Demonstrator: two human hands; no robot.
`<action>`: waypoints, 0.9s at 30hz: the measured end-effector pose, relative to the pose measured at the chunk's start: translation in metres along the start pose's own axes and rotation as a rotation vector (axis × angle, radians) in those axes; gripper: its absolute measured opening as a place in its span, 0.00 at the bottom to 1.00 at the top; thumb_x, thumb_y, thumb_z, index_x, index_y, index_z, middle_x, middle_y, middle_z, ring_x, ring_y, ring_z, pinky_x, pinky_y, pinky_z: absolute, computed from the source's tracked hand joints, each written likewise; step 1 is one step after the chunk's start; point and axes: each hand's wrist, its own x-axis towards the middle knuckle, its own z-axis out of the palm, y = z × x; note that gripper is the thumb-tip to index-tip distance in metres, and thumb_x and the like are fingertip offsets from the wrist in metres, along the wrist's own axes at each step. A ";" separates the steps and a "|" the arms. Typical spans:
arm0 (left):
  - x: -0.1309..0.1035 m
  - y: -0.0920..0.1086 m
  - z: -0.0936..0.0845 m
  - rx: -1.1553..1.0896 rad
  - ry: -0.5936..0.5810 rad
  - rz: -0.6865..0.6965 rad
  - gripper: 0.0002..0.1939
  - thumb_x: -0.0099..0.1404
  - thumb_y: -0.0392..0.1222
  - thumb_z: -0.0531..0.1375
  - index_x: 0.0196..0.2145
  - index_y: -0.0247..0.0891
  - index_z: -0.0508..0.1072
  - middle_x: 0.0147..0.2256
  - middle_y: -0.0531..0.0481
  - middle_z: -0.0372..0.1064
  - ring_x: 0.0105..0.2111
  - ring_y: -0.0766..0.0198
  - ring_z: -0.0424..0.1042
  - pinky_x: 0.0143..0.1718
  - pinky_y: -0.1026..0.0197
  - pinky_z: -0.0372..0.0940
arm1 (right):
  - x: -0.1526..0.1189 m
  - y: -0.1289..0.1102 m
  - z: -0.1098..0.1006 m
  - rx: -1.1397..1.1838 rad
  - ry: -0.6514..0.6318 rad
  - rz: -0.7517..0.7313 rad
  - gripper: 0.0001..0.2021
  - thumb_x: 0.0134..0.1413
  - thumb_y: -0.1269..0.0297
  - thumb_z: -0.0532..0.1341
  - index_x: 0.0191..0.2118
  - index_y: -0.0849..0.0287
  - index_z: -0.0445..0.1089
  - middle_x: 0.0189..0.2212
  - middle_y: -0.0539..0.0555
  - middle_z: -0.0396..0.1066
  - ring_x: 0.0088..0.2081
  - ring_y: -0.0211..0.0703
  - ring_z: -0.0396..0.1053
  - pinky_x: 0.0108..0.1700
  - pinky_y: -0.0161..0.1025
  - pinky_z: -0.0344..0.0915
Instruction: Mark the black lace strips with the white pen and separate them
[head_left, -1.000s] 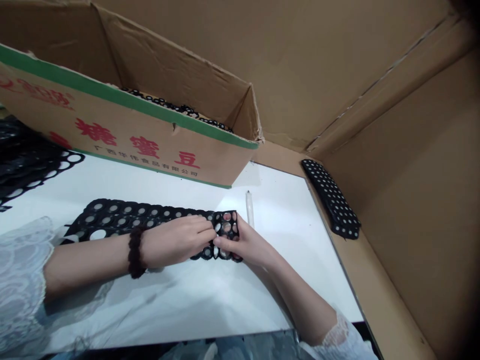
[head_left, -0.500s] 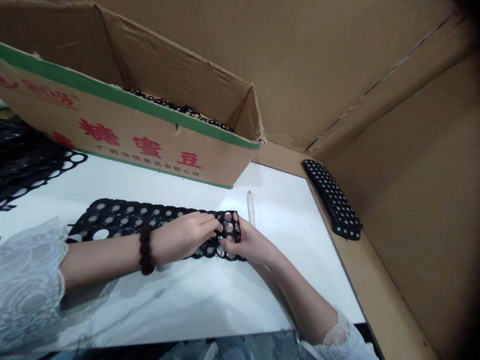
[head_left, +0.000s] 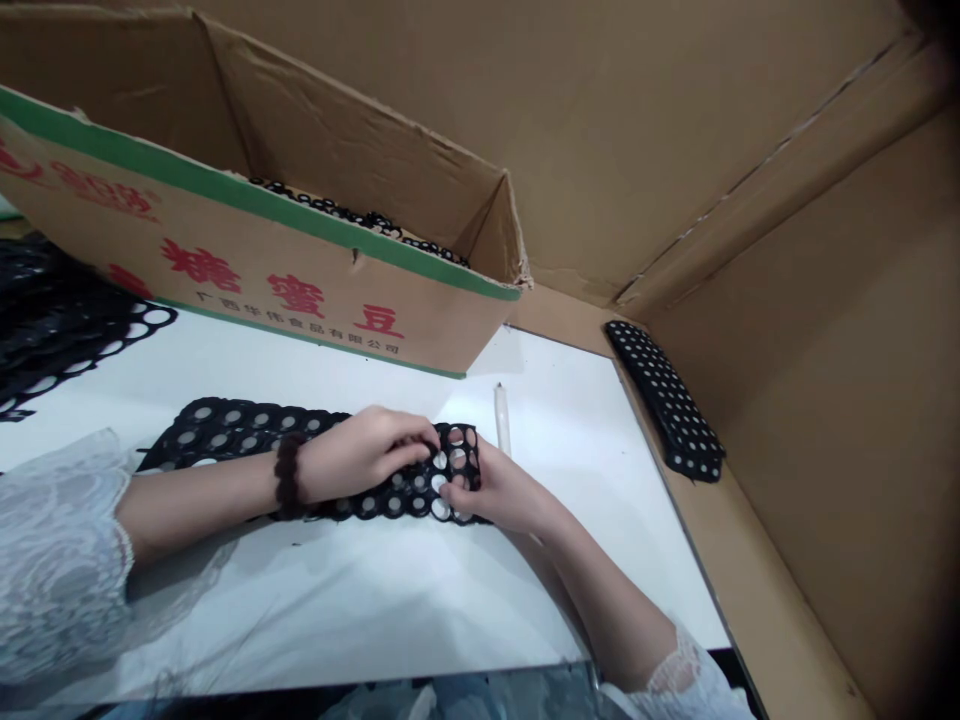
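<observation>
A long black sheet with rows of round holes (head_left: 259, 420) lies across the white table, pale circles showing in many of its holes. My right hand (head_left: 510, 490) grips its right end, thumb on top and fingers underneath, partly seen through the holes. Over the middle of the sheet, my left hand (head_left: 367, 455) has curled fingers, with thumb and forefinger pinched at the sheet beside the right thumb. Whether a small piece is also in that pinch is hidden. A dark fuzzy band (head_left: 289, 475) circles my left wrist.
Behind the sheet stands an open cardboard box (head_left: 315, 290) with black holed pieces inside. More black holed sheets (head_left: 60, 320) are piled at left. A whitish pen-like stick (head_left: 502, 420) lies beyond my right hand. A dotted black strip (head_left: 664, 400) rests by the right cardboard wall.
My left hand has shifted slightly left and up, its fingers more curled, uncovering more of the sheet's near edge. My right hand keeps its grip almost unmoved.
</observation>
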 end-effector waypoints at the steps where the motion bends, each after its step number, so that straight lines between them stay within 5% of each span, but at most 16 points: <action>1: 0.001 -0.002 -0.002 -0.095 0.018 -0.085 0.09 0.63 0.38 0.50 0.39 0.36 0.67 0.31 0.52 0.71 0.31 0.67 0.71 0.33 0.67 0.65 | 0.000 0.001 0.000 -0.013 0.009 0.001 0.12 0.44 0.69 0.58 0.37 0.58 0.55 0.25 0.45 0.54 0.24 0.31 0.53 0.26 0.31 0.56; 4: 0.002 -0.007 -0.004 -0.209 0.064 -0.187 0.10 0.63 0.41 0.50 0.39 0.36 0.67 0.27 0.53 0.70 0.27 0.68 0.71 0.29 0.68 0.66 | 0.000 0.003 0.002 0.020 0.039 0.027 0.12 0.45 0.67 0.58 0.38 0.58 0.56 0.24 0.45 0.56 0.23 0.31 0.55 0.24 0.30 0.57; 13: -0.002 0.001 0.000 0.143 0.301 0.044 0.11 0.64 0.37 0.49 0.41 0.38 0.69 0.37 0.48 0.64 0.38 0.66 0.65 0.41 0.64 0.62 | 0.007 0.002 0.007 0.389 0.116 0.197 0.15 0.49 0.56 0.57 0.41 0.56 0.57 0.19 0.44 0.58 0.16 0.32 0.61 0.13 0.27 0.54; 21: -0.003 0.005 -0.011 0.034 0.273 0.131 0.10 0.64 0.39 0.50 0.40 0.38 0.69 0.39 0.47 0.64 0.41 0.64 0.63 0.44 0.62 0.61 | 0.008 0.000 0.010 0.496 0.201 0.257 0.16 0.46 0.58 0.59 0.40 0.56 0.57 0.16 0.43 0.57 0.14 0.32 0.60 0.12 0.26 0.52; 27: -0.002 -0.001 -0.007 0.067 0.118 0.170 0.13 0.65 0.37 0.49 0.45 0.40 0.66 0.39 0.48 0.65 0.40 0.66 0.64 0.43 0.66 0.60 | 0.007 -0.003 0.010 0.499 0.202 0.268 0.14 0.46 0.60 0.59 0.40 0.56 0.59 0.16 0.43 0.58 0.14 0.32 0.61 0.12 0.26 0.52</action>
